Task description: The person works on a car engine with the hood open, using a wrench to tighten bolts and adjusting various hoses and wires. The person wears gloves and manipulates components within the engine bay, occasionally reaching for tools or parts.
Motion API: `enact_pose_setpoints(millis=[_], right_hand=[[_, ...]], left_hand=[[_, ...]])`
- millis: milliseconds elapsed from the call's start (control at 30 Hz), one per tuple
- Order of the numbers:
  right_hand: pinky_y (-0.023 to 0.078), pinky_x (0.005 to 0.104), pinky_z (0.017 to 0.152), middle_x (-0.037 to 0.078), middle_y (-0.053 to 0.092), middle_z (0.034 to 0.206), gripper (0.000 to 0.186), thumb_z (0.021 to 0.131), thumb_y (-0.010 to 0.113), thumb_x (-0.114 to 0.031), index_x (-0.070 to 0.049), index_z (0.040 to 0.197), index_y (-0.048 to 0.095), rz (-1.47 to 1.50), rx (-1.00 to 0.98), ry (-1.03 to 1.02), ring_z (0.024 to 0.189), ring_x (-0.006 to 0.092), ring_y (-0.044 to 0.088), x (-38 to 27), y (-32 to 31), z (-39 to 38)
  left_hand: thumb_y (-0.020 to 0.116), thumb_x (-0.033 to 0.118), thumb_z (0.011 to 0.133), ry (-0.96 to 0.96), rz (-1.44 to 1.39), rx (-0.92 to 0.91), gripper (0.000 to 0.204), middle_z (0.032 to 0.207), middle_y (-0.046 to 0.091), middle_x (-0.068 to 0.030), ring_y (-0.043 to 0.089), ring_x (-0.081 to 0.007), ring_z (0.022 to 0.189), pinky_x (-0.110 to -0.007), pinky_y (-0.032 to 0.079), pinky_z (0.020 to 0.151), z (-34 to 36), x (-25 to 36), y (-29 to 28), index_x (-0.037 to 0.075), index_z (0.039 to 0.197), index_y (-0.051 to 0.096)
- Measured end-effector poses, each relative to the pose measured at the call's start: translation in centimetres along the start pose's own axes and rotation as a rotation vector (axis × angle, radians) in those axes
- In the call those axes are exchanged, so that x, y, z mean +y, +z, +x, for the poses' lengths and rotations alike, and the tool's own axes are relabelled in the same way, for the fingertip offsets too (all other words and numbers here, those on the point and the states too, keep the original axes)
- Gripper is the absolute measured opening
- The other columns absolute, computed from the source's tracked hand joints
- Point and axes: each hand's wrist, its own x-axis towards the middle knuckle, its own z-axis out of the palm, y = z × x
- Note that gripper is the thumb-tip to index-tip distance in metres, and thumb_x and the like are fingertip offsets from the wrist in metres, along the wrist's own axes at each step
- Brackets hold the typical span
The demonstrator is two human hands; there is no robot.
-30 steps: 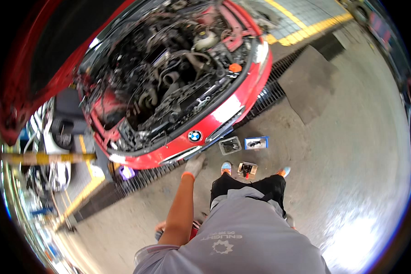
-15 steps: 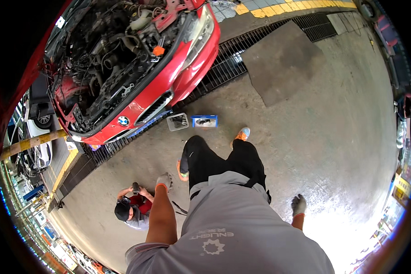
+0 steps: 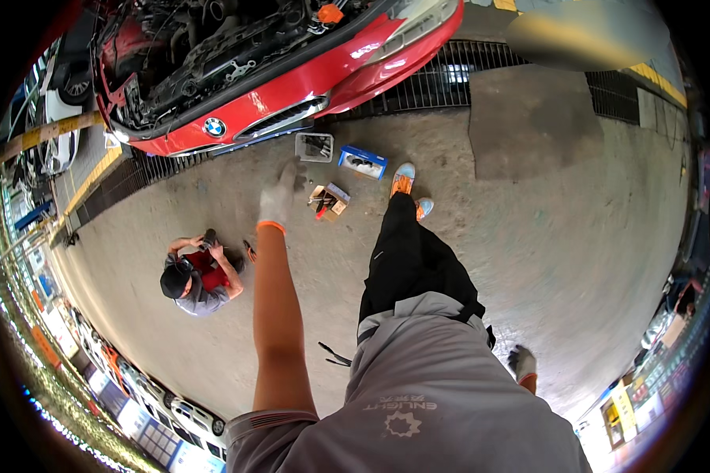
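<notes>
My left hand [image 3: 277,197], in a pale work glove with an orange cuff, reaches forward over the floor. Motion blurs it, but its fingers look stretched out and nothing shows in them. Just to its right is a small open cardboard box [image 3: 329,202] with tools or parts in it, one of them red. Beyond that lie a clear plastic bin [image 3: 314,147] with dark pieces inside and a blue box [image 3: 363,162] with contents showing. My right hand [image 3: 522,363], gloved with dark fingertips, hangs low beside my hip, its fingers loose and holding nothing visible.
A red car [image 3: 292,102] with its engine bay exposed stands ahead. Along its front runs a floor grate [image 3: 430,83], partly under a brown mat [image 3: 536,118]. At left a co-worker [image 3: 201,276] crouches, holding a dark object. A yellow post [image 3: 55,134] stands farther left.
My left hand has swung forward from beside my leg, and my feet have stepped. The car and boxes appear shifted in view; the cardboard box now shows. The co-worker still holds the dark object.
</notes>
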Motion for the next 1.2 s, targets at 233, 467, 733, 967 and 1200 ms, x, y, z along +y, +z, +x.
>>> enact_pose_setpoints(millis=[233,467,733,967,1200], right_hand=[[0.046,0.0256,0.058,0.006,0.069,0.086,0.034,0.099,0.061,-0.032,-0.005,0.119,0.067,-0.290,0.017,-0.570,0.067,0.0109,0.059,-21.6,10.9,-4.5],[0.053,0.0333,0.066,0.009,0.073,0.090,0.040,0.101,0.053,-0.038,-0.004,0.113,0.070,-0.878,-0.085,-0.640,0.074,0.0161,0.067,-36.7,34.5,-6.8],[0.055,0.0450,0.081,0.014,0.069,0.089,0.019,0.094,0.060,-0.023,-0.006,0.096,0.066,-1.041,-0.728,-2.252,0.090,0.0329,0.068,-35.0,73.4,-27.3],[0.035,0.0457,0.116,0.011,0.048,0.152,0.045,0.098,0.052,-0.031,-0.011,0.139,0.057,-1.188,-0.381,-2.872,0.144,0.0292,0.041,-32.6,90.3,-27.1],[0.046,0.0487,0.103,0.022,0.061,0.131,0.037,0.093,0.057,-0.027,-0.003,0.120,0.066,-0.925,-0.199,-3.055,0.123,0.0372,0.059,-27.8,91.2,-26.7]], left_hand=[[0.053,0.034,0.102,-0.726,0.327,-0.052,0.033,0.076,0.065,-0.0068,0.059,-0.0199,0.057,-0.037,0.050,0.052,-7.4,-23.3,-4.3,0.005,0.091,0.063],[0.057,0.031,0.099,-0.984,-0.013,0.153,0.032,0.097,0.072,-0.0115,0.065,-0.0217,0.070,-0.038,0.053,0.055,-16.5,-23.5,1.2,0.008,0.121,0.062],[0.058,0.033,0.101,-0.659,-0.073,0.176,0.040,0.107,0.073,-0.0092,0.067,-0.0170,0.085,-0.031,0.055,0.074,-18.1,-15.9,5.4,0.006,0.130,0.065],[0.058,0.041,0.099,-0.555,0.059,0.072,0.045,0.104,0.075,-0.0118,0.069,-0.0183,0.092,-0.034,0.054,0.084,-9.4,-27.3,4.5,0.005,0.123,0.070],[0.057,0.042,0.094,-0.635,0.444,0.212,0.048,0.125,0.067,-0.0227,0.065,-0.0411,0.115,-0.046,0.051,0.098,5.5,-49.8,-4.0,0.012,0.130,0.066]])
